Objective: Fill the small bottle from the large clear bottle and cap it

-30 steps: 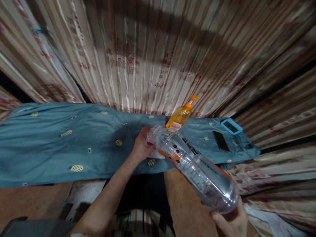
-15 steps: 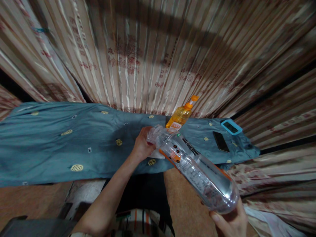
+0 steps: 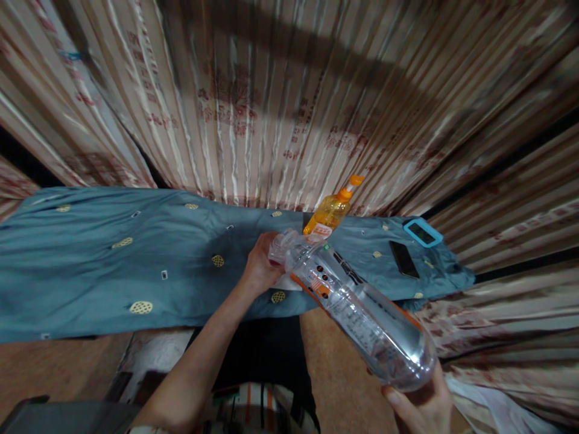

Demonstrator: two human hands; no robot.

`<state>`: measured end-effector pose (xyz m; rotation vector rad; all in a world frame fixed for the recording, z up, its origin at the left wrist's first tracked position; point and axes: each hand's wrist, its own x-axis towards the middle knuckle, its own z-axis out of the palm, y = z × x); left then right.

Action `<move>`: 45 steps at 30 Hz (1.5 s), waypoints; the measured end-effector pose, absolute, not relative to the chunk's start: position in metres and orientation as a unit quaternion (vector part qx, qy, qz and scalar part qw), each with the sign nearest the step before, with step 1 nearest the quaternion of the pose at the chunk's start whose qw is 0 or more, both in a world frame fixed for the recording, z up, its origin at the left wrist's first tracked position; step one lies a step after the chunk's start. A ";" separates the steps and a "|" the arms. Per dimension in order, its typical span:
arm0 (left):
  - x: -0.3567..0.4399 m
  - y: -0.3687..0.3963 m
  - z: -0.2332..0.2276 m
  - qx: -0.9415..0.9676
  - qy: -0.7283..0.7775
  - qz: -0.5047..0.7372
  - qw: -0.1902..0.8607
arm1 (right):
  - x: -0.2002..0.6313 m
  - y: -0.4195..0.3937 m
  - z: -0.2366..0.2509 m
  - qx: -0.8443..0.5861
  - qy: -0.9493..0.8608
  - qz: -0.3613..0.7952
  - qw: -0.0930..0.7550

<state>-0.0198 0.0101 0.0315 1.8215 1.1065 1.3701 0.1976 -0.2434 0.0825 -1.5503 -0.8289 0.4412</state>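
Note:
A large clear plastic bottle with orange and black markings lies tilted across the view, its base near me and its neck toward the cloth. My right hand is closed around the base at the lower right. At the neck end, my left hand is closed around something by the bottle's mouth. Clear plastic with a reddish edge shows there, but most of it is hidden. Part of a flat white thing shows beneath that hand. Just behind the neck stands a pump bottle of yellow-orange liquid with an orange pump top.
A blue-green patterned cloth covers the long surface before me. Toward its right end lie a black phone and a light-blue framed device with a dark screen. Pleated curtains hang behind and to the right.
Almost nothing differs. Both hands and the clear bottle keep the same positions, apart from a very slight shift of the view.

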 end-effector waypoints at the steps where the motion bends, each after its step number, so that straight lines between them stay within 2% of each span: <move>1: -0.020 0.010 0.032 0.686 0.416 0.516 0.300 | 0.197 -0.243 0.083 -0.671 -0.356 0.197 0.620; 5: -0.020 0.010 0.031 0.683 0.417 0.518 0.303 | 0.194 -0.242 0.083 -0.657 -0.341 0.221 0.635; 18: -0.020 0.011 0.025 0.681 0.412 0.526 0.299 | 0.199 -0.242 0.082 -0.669 -0.386 0.167 0.613; 28: -0.021 0.010 0.027 0.682 0.408 0.525 0.304 | 0.197 -0.243 0.083 -0.672 -0.372 0.179 0.614; 39: -0.021 0.010 0.026 0.680 0.404 0.531 0.305 | 0.214 -0.249 0.059 -0.640 -0.414 0.200 0.615; 45: -0.021 0.011 0.026 0.681 0.401 0.531 0.306 | 0.207 -0.246 0.070 -0.639 -0.390 0.211 0.628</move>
